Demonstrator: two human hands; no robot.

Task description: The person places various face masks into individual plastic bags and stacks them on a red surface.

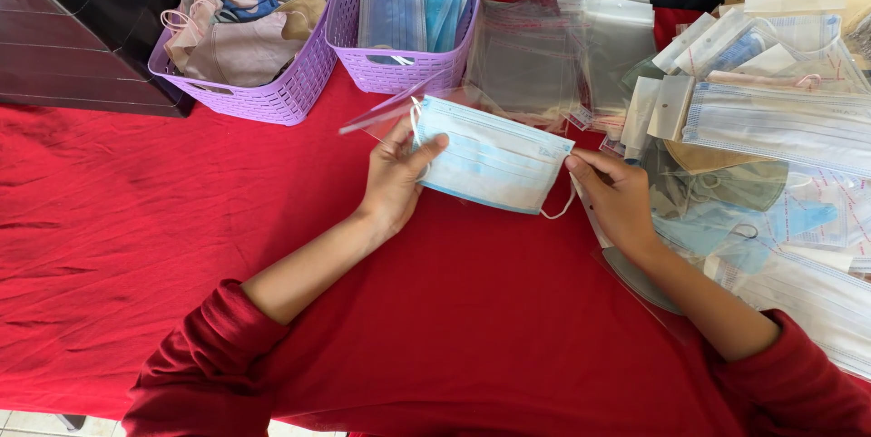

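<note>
Bright, even daylight fills the scene; soft shadows sit under the forearms. Glare streaks the clear plastic sleeves point(544, 56) at one o'clock. Edges bow slightly; focus stays sharp.

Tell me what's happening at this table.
A person in red sleeves holds a light blue face mask over a red tablecloth, the left hand at one end and the right hand at the other. A clear plastic sleeve sits at the mask's left end. Two purple baskets of masks stand behind; clear bags and packed masks pile up on the right.
</note>
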